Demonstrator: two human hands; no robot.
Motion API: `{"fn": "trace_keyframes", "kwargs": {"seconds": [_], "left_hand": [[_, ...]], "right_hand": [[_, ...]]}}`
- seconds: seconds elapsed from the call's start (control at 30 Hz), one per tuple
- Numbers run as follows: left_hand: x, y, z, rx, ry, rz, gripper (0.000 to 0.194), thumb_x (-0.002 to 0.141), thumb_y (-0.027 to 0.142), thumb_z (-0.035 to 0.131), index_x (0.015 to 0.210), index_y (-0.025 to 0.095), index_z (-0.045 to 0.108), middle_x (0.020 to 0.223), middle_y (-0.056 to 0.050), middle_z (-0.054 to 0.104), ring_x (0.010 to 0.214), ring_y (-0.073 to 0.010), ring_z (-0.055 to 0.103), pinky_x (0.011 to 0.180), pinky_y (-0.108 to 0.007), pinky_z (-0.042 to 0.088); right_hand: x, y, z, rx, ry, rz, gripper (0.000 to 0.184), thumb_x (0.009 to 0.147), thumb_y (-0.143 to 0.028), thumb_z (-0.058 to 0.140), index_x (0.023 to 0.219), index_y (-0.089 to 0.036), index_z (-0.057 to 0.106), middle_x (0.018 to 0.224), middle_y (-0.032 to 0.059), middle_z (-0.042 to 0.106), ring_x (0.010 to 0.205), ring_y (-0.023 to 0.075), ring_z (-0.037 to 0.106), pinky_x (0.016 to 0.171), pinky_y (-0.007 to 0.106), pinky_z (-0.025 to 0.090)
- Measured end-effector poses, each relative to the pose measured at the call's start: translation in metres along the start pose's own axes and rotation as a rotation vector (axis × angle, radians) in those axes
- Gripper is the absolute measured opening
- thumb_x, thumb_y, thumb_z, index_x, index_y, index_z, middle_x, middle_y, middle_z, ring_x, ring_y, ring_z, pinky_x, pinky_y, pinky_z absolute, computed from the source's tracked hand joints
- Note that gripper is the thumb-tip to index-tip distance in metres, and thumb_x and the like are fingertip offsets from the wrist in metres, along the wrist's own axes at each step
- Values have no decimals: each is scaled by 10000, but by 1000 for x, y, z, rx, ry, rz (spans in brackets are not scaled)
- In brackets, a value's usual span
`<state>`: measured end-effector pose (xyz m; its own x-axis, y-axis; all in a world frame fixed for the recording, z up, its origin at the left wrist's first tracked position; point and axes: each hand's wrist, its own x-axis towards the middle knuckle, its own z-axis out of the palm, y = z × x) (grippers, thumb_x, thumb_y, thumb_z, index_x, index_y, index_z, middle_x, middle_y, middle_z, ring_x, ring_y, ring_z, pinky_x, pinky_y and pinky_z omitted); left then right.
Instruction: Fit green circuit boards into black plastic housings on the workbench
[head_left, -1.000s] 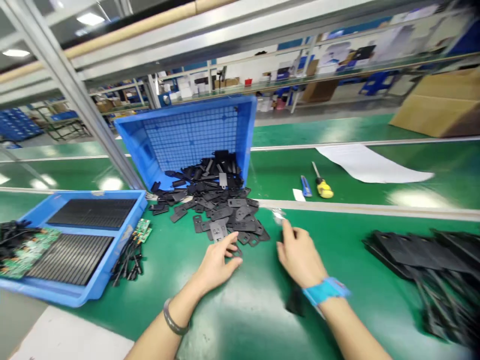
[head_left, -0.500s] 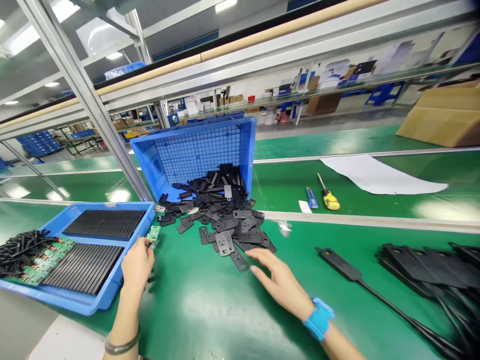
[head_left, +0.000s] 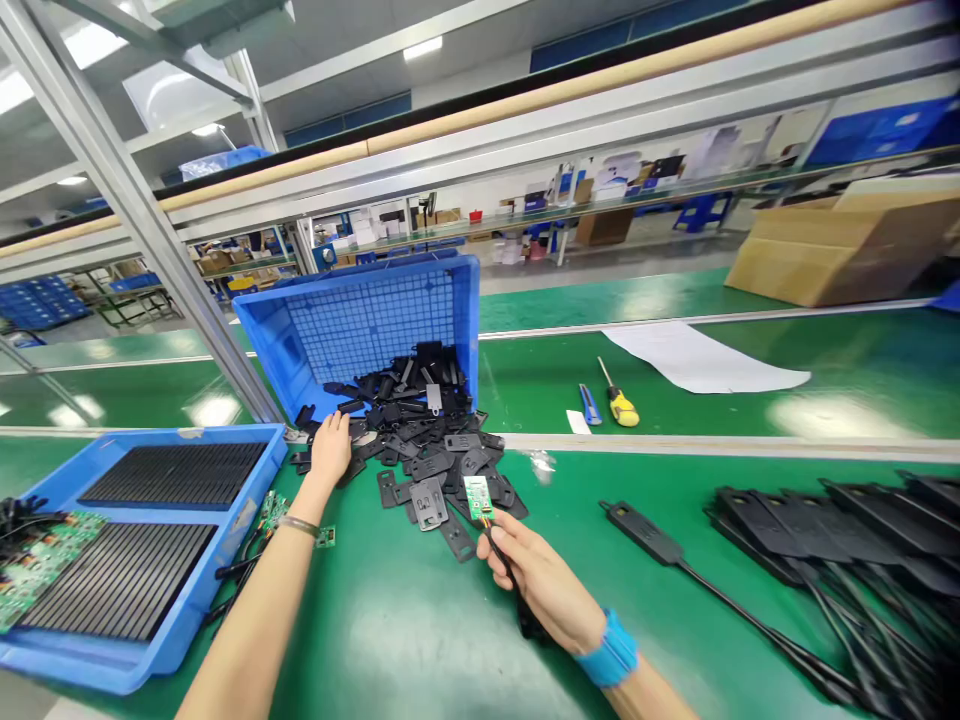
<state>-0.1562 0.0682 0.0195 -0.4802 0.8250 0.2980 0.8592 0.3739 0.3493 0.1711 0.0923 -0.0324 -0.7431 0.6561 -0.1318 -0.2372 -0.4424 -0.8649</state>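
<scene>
My right hand (head_left: 534,577) is closed on a small green circuit board (head_left: 478,496) with a black cable hanging below it, held just in front of a heap of flat black plastic parts (head_left: 427,455). My left hand (head_left: 331,449) reaches forward onto the left edge of that heap, fingers curled down on the parts; what it grips, if anything, is hidden. The heap spills from a blue crate (head_left: 375,325) tipped on its side.
A blue tray (head_left: 161,585) with black ribbed blocks and green boards lies at the left. More small boards with cables (head_left: 259,525) lie beside it. A black cabled part (head_left: 646,535) and a pile of them (head_left: 847,540) are at the right. Farther back lie a screwdriver (head_left: 619,400), a blue cutter (head_left: 590,404), white paper (head_left: 694,357).
My left hand moved from the tray's corner up to the heap of black parts. My right hand, open before, now holds a green circuit board with its cable.
</scene>
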Motion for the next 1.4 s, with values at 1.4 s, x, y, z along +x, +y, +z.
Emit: {"fn": "trace_keyframes", "kwargs": {"seconds": [1.4], "left_hand": [[-149, 135, 53, -1598, -346, -415, 327, 831, 356, 638, 1063, 137, 566, 1017, -128, 660, 877, -208, 633, 770, -322, 518]], "right_hand": [[-19, 4, 0, -1028, 88, -568, 217, 924, -232, 459, 1093, -240, 596, 924, 61, 589, 824, 187, 580, 729, 305, 476]]}}
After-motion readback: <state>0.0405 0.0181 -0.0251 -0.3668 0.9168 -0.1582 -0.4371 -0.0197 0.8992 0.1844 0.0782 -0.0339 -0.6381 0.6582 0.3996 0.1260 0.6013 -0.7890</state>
